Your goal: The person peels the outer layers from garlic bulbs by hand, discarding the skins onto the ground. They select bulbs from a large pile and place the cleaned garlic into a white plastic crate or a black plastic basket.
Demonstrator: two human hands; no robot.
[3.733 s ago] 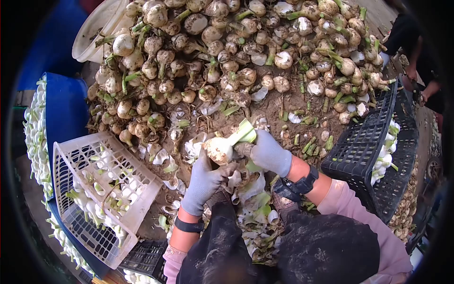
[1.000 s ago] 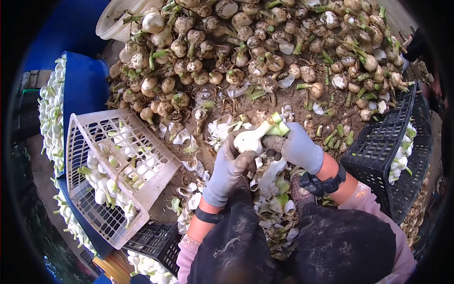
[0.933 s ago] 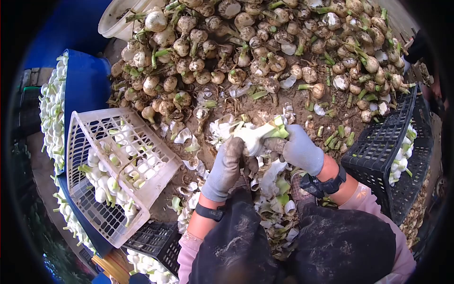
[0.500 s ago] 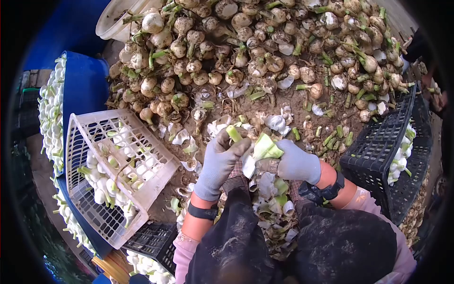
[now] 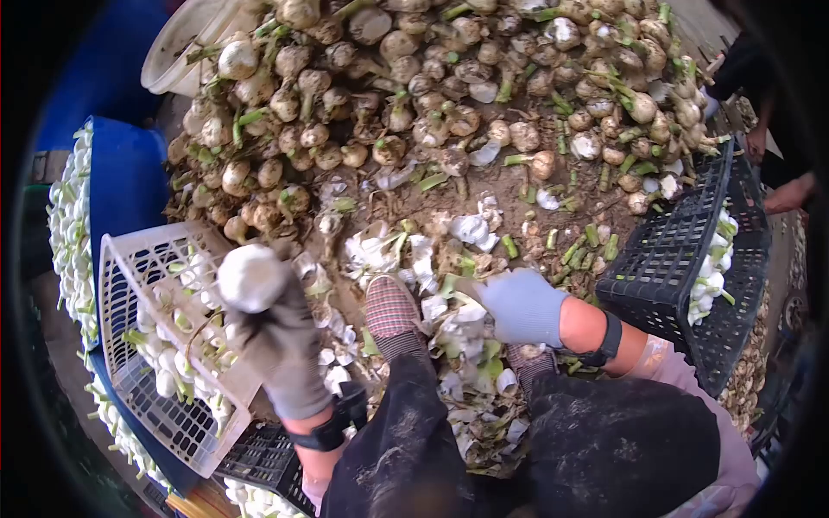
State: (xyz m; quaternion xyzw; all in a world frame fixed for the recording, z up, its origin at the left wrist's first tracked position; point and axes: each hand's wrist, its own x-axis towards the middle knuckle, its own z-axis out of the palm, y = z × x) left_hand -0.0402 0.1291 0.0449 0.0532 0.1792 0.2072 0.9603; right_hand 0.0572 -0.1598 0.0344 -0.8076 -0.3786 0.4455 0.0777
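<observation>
A white peeled garlic bulb is held up in my left hand, whose grey glove is blurred by motion. That hand is at the right edge of the white plastic crate, which holds several peeled bulbs with short green stems. My right hand, in a soiled pale glove, hangs over a heap of peeled skins. Its fingers curl down and inward, and what they hold, if anything, is hidden.
Unpeeled, soil-covered garlic is heaped across the far ground. A black crate with white bulbs stands on the right, near another person's hand. On the left is a blue container beside stacked white bulbs. Cut stems lie nearby.
My left hand has moved left with the garlic bulb, from above the skins to the white crate. My right hand has separated from it and lowered slightly. The view has shifted a little.
</observation>
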